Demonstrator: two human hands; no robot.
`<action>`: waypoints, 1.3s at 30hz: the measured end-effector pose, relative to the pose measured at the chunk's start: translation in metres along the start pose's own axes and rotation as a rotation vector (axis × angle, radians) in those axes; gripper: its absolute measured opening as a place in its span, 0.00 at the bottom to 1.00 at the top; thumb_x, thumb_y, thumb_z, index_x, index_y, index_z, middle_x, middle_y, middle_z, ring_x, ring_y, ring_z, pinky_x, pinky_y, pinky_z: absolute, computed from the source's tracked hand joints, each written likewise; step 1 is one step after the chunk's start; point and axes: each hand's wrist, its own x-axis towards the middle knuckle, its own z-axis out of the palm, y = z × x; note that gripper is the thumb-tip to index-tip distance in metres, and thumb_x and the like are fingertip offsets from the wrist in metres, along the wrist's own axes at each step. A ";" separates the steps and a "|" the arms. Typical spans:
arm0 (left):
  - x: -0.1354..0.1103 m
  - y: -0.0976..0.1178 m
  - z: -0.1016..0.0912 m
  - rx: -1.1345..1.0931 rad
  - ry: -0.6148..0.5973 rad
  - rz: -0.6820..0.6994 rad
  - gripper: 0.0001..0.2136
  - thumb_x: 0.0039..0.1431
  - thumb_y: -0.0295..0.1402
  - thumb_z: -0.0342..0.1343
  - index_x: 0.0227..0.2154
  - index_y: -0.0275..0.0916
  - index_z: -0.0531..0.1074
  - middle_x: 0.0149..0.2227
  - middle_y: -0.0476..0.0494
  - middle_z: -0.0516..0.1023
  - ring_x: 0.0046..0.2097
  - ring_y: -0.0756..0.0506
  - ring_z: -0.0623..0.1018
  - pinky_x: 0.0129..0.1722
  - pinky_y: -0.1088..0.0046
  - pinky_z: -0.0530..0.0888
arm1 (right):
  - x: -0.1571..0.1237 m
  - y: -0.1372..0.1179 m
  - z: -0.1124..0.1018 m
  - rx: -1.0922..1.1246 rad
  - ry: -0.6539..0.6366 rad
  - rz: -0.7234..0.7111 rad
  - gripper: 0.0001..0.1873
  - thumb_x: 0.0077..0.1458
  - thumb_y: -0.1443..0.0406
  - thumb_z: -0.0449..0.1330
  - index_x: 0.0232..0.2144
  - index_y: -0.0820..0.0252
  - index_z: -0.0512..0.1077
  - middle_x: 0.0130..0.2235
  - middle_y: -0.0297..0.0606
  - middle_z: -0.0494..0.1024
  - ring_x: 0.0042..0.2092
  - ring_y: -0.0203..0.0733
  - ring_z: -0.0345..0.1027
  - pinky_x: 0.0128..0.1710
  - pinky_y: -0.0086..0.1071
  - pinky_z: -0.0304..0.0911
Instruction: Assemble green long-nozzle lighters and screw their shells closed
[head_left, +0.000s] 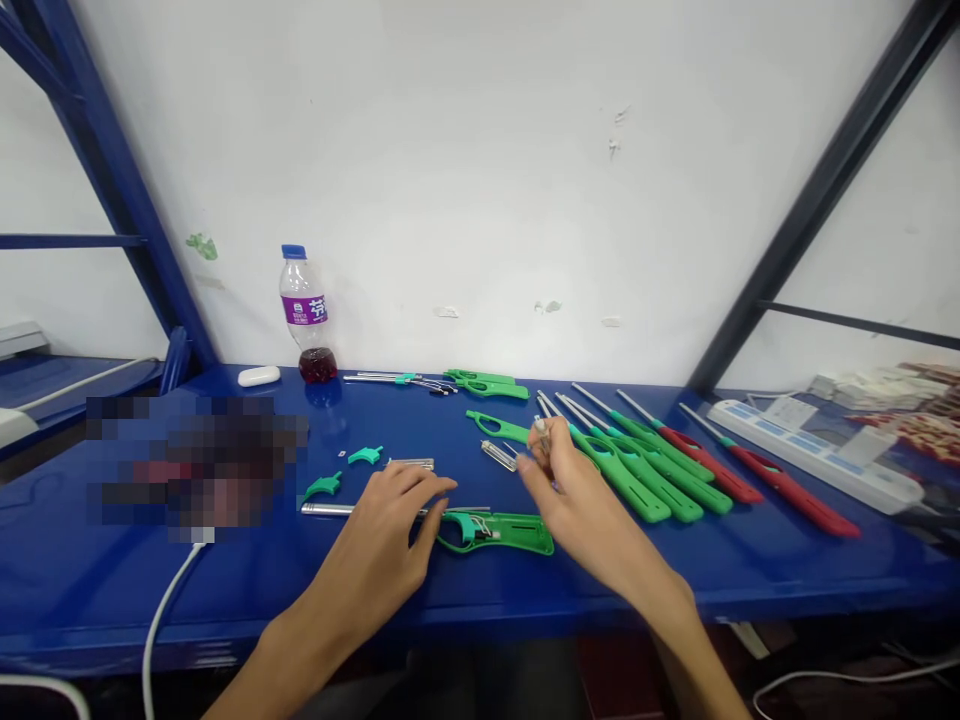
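Observation:
My left hand [390,540] rests on the blue table [112,590], fingers bent over the metal tube of an opened green lighter half-shell [499,532] that lies in front of me. My right hand [570,490] pinches a small clear-and-metal part [541,430] between thumb and fingers, just above the table. A small clear gas cell [499,454] lies right beside that hand. Two loose teal triggers [365,456] lie left of my left hand.
A row of assembled long green lighters [637,470] and two red lighters [780,490] lies at the right. More green shells [487,385] and metal tubes lie at the back. A water bottle [306,315], a white case [259,376], a white power strip [817,455] and a white cable [169,600] are about.

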 end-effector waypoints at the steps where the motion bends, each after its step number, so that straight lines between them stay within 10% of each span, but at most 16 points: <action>1: 0.000 -0.002 -0.001 0.017 -0.019 -0.005 0.12 0.72 0.29 0.50 0.49 0.42 0.79 0.46 0.42 0.83 0.51 0.37 0.79 0.54 0.52 0.74 | -0.001 0.000 -0.001 -0.025 -0.038 0.014 0.05 0.70 0.62 0.53 0.40 0.52 0.59 0.38 0.36 0.75 0.36 0.45 0.72 0.35 0.37 0.67; 10: 0.006 -0.014 -0.031 0.050 -0.228 -0.075 0.11 0.67 0.29 0.53 0.36 0.46 0.80 0.39 0.48 0.85 0.41 0.40 0.83 0.43 0.63 0.74 | -0.003 0.010 0.011 0.035 -0.397 -0.042 0.10 0.66 0.69 0.60 0.47 0.52 0.65 0.50 0.36 0.77 0.52 0.46 0.73 0.51 0.39 0.65; 28: 0.002 -0.019 -0.034 0.039 -0.220 -0.097 0.09 0.59 0.27 0.61 0.38 0.48 0.82 0.38 0.49 0.86 0.40 0.40 0.84 0.40 0.66 0.77 | 0.004 0.002 0.017 0.006 -0.345 -0.101 0.10 0.65 0.73 0.60 0.38 0.53 0.65 0.40 0.32 0.81 0.40 0.42 0.75 0.39 0.34 0.64; 33: -0.006 -0.001 -0.017 0.019 -0.104 -0.076 0.14 0.65 0.34 0.60 0.53 0.48 0.79 0.55 0.42 0.82 0.56 0.34 0.80 0.56 0.53 0.76 | 0.000 -0.003 0.017 0.043 -0.323 -0.154 0.08 0.68 0.72 0.59 0.40 0.53 0.65 0.41 0.33 0.80 0.41 0.43 0.74 0.40 0.35 0.65; 39: -0.003 0.016 0.009 -0.143 -0.012 -0.032 0.11 0.69 0.29 0.56 0.48 0.46 0.80 0.42 0.46 0.87 0.44 0.39 0.83 0.47 0.59 0.79 | -0.004 -0.008 0.009 -0.056 -0.313 -0.159 0.08 0.69 0.70 0.59 0.40 0.52 0.63 0.41 0.33 0.79 0.41 0.45 0.75 0.39 0.36 0.64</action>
